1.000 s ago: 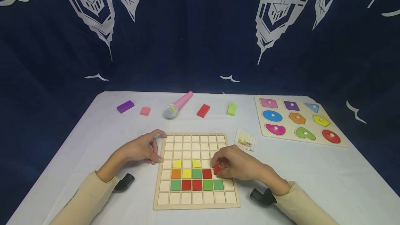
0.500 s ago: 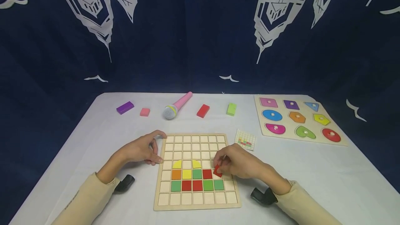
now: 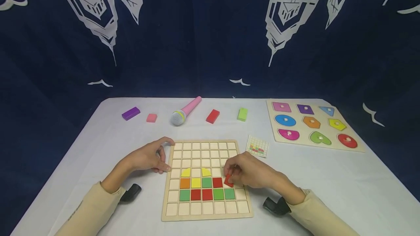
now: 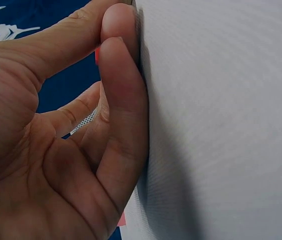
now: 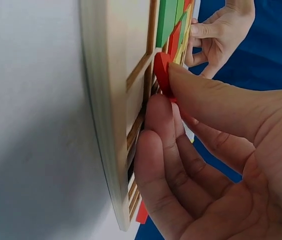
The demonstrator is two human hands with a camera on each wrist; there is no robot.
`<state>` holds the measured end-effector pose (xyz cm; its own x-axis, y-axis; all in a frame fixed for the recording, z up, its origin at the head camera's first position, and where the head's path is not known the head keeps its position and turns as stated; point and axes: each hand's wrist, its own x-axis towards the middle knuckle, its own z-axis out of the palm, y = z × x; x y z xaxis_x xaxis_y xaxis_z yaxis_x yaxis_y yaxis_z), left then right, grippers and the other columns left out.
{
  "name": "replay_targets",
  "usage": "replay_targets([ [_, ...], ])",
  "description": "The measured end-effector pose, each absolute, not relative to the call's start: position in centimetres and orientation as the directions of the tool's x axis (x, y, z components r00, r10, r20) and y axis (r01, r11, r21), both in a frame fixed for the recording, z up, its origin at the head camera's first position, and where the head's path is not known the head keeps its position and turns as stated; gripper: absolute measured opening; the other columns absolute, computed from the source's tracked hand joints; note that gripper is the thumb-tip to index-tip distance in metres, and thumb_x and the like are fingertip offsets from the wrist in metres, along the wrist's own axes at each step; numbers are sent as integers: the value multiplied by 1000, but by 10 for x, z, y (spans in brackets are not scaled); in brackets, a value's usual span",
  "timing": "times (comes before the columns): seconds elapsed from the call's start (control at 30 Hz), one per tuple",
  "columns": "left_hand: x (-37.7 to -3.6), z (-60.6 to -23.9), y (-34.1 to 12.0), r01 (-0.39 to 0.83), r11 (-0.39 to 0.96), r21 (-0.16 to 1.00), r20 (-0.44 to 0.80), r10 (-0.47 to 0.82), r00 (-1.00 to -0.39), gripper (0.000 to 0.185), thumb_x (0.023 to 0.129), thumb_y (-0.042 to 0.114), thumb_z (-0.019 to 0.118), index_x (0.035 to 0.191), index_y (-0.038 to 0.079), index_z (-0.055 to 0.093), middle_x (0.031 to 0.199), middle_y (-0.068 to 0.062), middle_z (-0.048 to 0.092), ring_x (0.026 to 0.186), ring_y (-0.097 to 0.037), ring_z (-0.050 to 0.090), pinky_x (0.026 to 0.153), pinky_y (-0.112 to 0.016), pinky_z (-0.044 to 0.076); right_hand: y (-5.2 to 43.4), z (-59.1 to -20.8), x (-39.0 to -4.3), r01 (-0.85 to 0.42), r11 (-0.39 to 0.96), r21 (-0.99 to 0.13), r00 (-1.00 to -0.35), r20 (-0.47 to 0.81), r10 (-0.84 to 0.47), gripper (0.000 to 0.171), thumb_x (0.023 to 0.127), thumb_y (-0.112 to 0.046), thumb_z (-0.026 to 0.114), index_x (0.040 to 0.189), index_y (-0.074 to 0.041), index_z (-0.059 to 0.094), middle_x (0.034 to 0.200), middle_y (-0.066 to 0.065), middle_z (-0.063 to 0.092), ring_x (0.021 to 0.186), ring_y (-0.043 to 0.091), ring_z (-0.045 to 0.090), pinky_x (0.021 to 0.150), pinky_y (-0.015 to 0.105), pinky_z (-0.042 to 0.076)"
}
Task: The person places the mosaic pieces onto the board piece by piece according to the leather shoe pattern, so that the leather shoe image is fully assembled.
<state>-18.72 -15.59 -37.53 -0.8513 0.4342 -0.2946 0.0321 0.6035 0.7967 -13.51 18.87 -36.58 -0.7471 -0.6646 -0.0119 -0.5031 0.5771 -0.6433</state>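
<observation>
A wooden grid board (image 3: 191, 154) lies on the white table with several coloured tiles set in its squares: yellow, orange, green and red. My left hand (image 3: 147, 154) rests at its left edge, index finger on the top corner and thumb against the side; it grips nothing. My right hand (image 3: 252, 170) pinches a small red tile (image 3: 228, 181) between thumb and fingers. That tile is tilted over a square at the right end of the orange-yellow-green-red row. In the right wrist view the red tile (image 5: 162, 72) touches or nearly touches the board, and my fingers hide part of it.
A small pattern card (image 3: 257, 146) lies by the board's upper right. Behind are a purple block (image 3: 131, 113), a pink block (image 3: 151, 118), a toy microphone (image 3: 186, 111), a red block (image 3: 213, 116) and a green block (image 3: 242, 114). A shape puzzle (image 3: 313, 147) lies at right.
My right hand has turned the red tile and lowered it slightly at the same square; over the last half second it barely moves. My left hand stays at the board's edge.
</observation>
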Motion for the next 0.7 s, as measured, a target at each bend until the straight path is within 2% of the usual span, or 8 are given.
replay_targets([
  [0.3, -186, -377, -157, 36, 608, 793, -291, 431, -854, 80, 73, 6, 88, 139, 11, 44, 84, -11, 56, 63, -18, 65, 60, -31, 53, 187, -368, -135, -486, 596, -639, -752, -42, -658, 17, 83, 2, 73, 87, -15, 69, 71, -9, 64, 63, 1, 56, 60, 20, 49],
  [0.53, -188, -378, -156, 28, 615, 788, -300, 423, -855, 79, 73, 6, 88, 139, 11, 44, 84, -12, 56, 64, -19, 65, 60, -30, 53, 185, -367, -133, -483, 580, -657, -746, -39, -665, 18, 84, 1, 74, 91, -14, 68, 76, -7, 65, 68, 3, 58, 65, 21, 52],
  [0.7, -189, -376, -156, 24, 614, 789, -303, 422, -854, 79, 74, 6, 88, 139, 11, 44, 84, -12, 57, 64, -19, 65, 59, -29, 52, 184, -366, -133, -490, 574, -656, -742, -30, -669, 17, 84, 2, 74, 89, -14, 69, 75, -6, 65, 66, 2, 57, 64, 21, 52],
])
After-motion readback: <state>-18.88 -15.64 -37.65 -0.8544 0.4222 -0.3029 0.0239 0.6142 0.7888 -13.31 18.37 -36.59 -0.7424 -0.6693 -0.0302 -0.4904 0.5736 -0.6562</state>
